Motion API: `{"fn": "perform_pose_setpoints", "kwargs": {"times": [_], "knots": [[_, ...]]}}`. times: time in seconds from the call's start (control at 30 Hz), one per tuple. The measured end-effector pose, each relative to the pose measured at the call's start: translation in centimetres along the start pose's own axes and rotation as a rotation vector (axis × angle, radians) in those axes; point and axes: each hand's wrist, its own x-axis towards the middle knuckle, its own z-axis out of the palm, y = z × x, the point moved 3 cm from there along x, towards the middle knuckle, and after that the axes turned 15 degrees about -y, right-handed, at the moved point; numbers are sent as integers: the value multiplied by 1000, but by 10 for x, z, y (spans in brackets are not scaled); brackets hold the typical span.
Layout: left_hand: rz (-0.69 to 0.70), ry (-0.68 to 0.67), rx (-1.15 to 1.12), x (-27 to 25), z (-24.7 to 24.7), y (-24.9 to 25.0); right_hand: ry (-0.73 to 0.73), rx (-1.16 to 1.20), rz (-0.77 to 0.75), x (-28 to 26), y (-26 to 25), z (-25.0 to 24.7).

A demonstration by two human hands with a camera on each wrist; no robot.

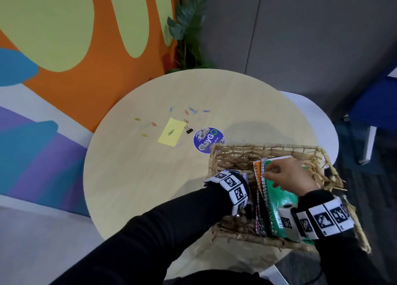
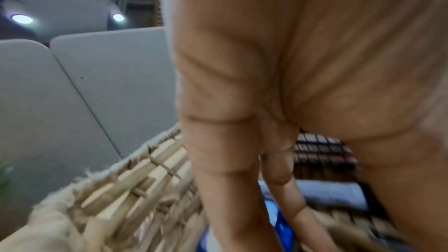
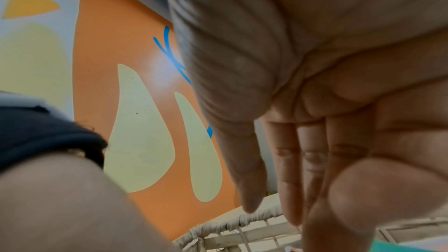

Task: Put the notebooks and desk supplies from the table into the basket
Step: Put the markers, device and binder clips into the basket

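Observation:
A woven basket (image 1: 266,148) stands at the table's front right. Notebooks stand on edge inside it: an orange one (image 1: 257,170), a green spiral one (image 1: 279,201) and a dark patterned one (image 1: 258,220). My right hand (image 1: 268,174) lies on the green notebook's top edge with fingers extended. My left hand (image 2: 274,189) reaches down into the basket's left part beside a blue object (image 2: 281,223); its fingertips run out of view. On the table (image 1: 139,188) lie a yellow sticky pad (image 1: 171,132), a black binder clip (image 1: 189,131) and several paper clips (image 1: 194,111).
A round purple sticker (image 1: 206,138) sits on the tabletop just behind the basket. A potted plant (image 1: 189,33) stands behind the table against the painted wall. A blue chair (image 1: 373,108) is at the right, and a white rounded surface (image 1: 311,112) adjoins the table.

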Motion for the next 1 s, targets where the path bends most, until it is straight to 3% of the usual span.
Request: {"fn": "perform_pose_setpoints", "kwargs": {"times": [0.1, 0.27, 0.4, 0.57, 0.7, 0.87, 1.0], "knots": [[12, 44, 55, -4, -14, -10, 19, 14, -23, 4, -6, 0], [95, 471, -371, -18, -45, -94, 114, 16, -105, 16, -39, -20], [-92, 682, -650, -13, -40, -200, 152, -8, -241, 42, -98, -39], [-303, 796, -857, 7, -15, -303, 22, -233, -415, 116, -198, -31], [-377, 915, -947, 16, -4, -349, -169, -467, -472, 197, -259, 17], [-380, 1000, -926, 24, -5, -384, -375, -698, -413, 268, -273, 86], [-339, 1015, -883, 25, -5, -406, -432, -846, -356, 294, -266, 108]]}}
